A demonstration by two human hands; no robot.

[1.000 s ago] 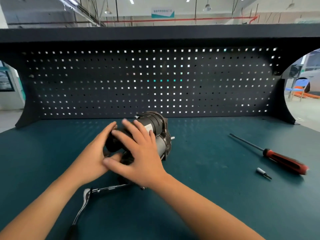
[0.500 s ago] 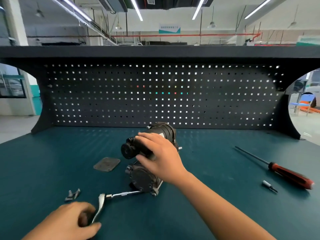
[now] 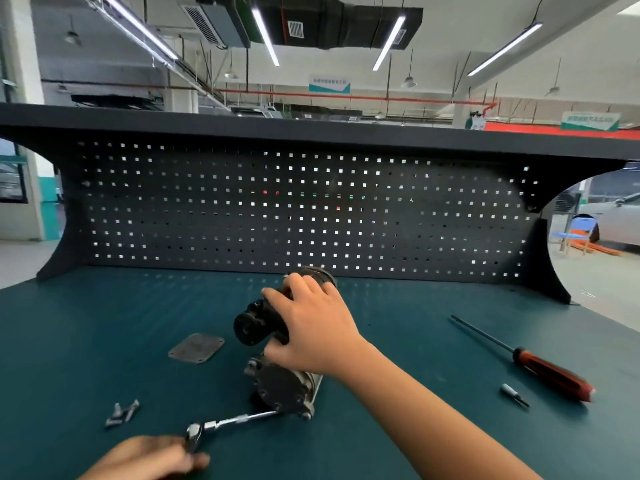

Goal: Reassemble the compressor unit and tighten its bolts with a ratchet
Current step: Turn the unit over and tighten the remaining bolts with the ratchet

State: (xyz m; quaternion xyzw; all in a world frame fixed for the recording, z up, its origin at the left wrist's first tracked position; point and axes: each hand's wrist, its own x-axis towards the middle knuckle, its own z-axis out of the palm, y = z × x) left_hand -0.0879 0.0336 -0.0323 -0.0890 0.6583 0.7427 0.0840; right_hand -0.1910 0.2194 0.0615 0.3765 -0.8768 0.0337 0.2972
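Your right hand [image 3: 313, 327] clasps the dark metal compressor [image 3: 280, 389]; left hand [image 3: 149, 459] (half cropped) grips the chrome ratchet [image 3: 225, 422] touching it.

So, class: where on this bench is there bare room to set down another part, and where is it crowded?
Bare: the mat between the compressor and the screwdriver, and the far-left corner behind the cover plate. Crowded: front left, where bolts, ratchet and the left hand cluster.
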